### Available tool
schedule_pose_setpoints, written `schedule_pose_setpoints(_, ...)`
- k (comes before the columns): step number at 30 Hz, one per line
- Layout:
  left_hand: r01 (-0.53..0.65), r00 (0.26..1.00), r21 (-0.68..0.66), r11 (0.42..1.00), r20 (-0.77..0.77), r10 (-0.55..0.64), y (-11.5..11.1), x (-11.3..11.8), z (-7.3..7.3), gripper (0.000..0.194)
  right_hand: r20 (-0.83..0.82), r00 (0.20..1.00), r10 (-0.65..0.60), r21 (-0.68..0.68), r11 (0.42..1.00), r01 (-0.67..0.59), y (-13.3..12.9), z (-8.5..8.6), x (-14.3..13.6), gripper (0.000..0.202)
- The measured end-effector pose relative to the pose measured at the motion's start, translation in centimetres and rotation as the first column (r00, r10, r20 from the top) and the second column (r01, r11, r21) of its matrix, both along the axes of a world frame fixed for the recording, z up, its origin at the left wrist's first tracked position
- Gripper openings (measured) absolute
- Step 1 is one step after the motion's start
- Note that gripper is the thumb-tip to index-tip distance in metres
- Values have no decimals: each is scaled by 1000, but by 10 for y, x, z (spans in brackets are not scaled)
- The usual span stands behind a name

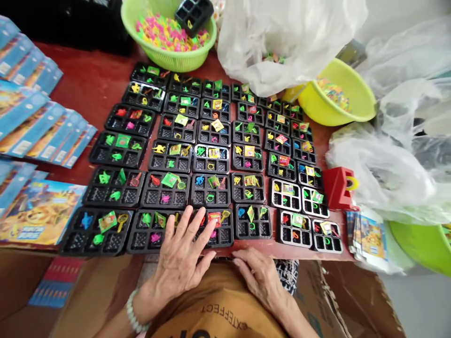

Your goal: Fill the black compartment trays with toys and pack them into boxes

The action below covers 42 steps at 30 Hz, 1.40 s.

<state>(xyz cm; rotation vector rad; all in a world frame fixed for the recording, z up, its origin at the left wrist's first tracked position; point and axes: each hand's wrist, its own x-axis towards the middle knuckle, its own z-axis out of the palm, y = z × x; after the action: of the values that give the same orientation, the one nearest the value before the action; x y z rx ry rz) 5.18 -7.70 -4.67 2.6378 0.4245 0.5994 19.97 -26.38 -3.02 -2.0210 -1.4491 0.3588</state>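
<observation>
My left hand has its fingers spread and lies over two trays at the table's near edge; whether it presses on them I cannot tell. Under its fingers, part of a black compartment tray is hidden; a red packet and a yellow toy magnifying glass show in it. The neighbouring black tray holds a pink piece and green ones. My right hand rests at the table edge, fingers loosely stretched, nothing visible in it. Several rows of such trays hold small toys and packets.
A green basket of small colourful pieces stands at the back, a black tray in it. Yellow bowl, plastic bags and red tape dispenser are right. Printed packs lie left, more cards right.
</observation>
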Motion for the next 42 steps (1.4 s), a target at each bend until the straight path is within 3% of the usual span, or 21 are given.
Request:
schedule_pose_setpoints(6, -21, 999, 55, 998, -36, 23, -15, 8, -3, 56, 10, 1000, 8, 78, 997, -9, -4, -15, 18, 28)
schedule_pose_setpoints(13, -39, 995, 81, 996, -94, 47, -29, 22, 0, 58, 7, 1000, 7, 189, 982, -8, -3, -18, 26, 18)
schedule_pose_setpoints(22, -49, 990, 155, 987, -124, 68, -41, 28, -15, 59, -14, 999, 38, 254, 967, -33, -10, -28, 28, 19)
schedule_pose_setpoints(26, -38, 989, 225, 974, -130, 68, -39, 29, -18, 64, -69, 994, 88, 288, 956, -65, -18, -29, 33, 19)
schedule_pose_setpoints(34, -76, 986, 313, 947, -116, 117, -43, 30, -10, 72, -215, 962, 171, 323, 942, -95, -25, -32, 39, 18)
schedule_pose_setpoints(38, -20, 992, 372, 928, -111, 65, -40, 31, -13, 79, -274, 939, 206, 296, 947, -122, -28, -26, 45, 20)
schedule_pose_setpoints(42, 23, 995, 371, 928, -95, 14, -31, 33, -13, 83, -293, 937, 189, 249, 962, -116, -43, -4, 72, 19)
